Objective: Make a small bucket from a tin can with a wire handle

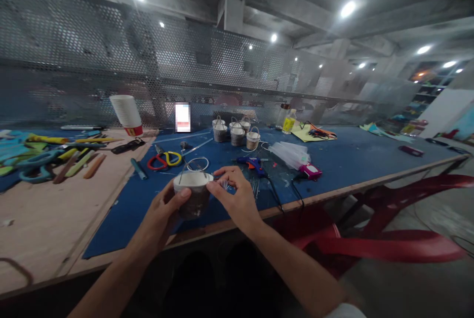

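Note:
My left hand grips a small bucket by its side, the thumb pressed just below the rim. The bucket has a white inside and rim, a dark wrapped outside and a thin wire handle rising at its left. At the right of the rim, my right hand has its thumb and fingers closed together. A small clear bit shows by those fingers, too blurred to name. Just beyond the bucket lies a ring of white wire. Scissors with red and yellow handles rest to its left.
Several similar small buckets stand farther back. Right of my hands lie a blue glue gun, a clear plastic bag and a magenta device. Stacked paper cups and loose tools are at left. A red chair stands at the front right.

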`<state>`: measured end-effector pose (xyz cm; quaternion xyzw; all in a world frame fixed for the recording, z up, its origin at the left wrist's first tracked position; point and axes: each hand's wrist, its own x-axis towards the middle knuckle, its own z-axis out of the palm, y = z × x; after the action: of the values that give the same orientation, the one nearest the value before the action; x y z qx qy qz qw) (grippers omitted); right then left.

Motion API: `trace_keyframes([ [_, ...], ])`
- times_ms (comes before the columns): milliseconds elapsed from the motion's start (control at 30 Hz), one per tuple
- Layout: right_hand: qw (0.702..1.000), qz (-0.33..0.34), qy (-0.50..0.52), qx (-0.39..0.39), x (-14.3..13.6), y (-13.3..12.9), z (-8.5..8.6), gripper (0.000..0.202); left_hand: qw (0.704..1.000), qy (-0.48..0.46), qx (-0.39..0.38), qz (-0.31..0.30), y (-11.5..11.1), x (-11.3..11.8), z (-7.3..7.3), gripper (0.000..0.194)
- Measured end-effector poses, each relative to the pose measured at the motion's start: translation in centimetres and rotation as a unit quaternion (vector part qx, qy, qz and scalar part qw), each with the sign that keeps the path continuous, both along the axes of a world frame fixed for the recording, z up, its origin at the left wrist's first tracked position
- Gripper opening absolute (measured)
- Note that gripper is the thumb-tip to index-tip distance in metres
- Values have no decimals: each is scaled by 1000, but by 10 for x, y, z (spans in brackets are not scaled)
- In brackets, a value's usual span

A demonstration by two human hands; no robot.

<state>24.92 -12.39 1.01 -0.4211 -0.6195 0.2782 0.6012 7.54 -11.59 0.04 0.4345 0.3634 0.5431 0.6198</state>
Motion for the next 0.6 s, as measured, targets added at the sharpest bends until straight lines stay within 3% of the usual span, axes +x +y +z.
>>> trace_keyframes([
  [200, 1000, -8, 2, -12, 1, -2, 1, 23, 999, -46, -19, -20, 1, -2, -2, 47],
  [367, 1000, -14, 10, -13, -1, 2, -6, 24, 999, -21, -21, -42, -2, 0, -1, 44],
  [600, 999, -19, 1, 30, -7, 0, -6, 21, 996, 35, 14, 75, 9, 5, -20, 65],
])
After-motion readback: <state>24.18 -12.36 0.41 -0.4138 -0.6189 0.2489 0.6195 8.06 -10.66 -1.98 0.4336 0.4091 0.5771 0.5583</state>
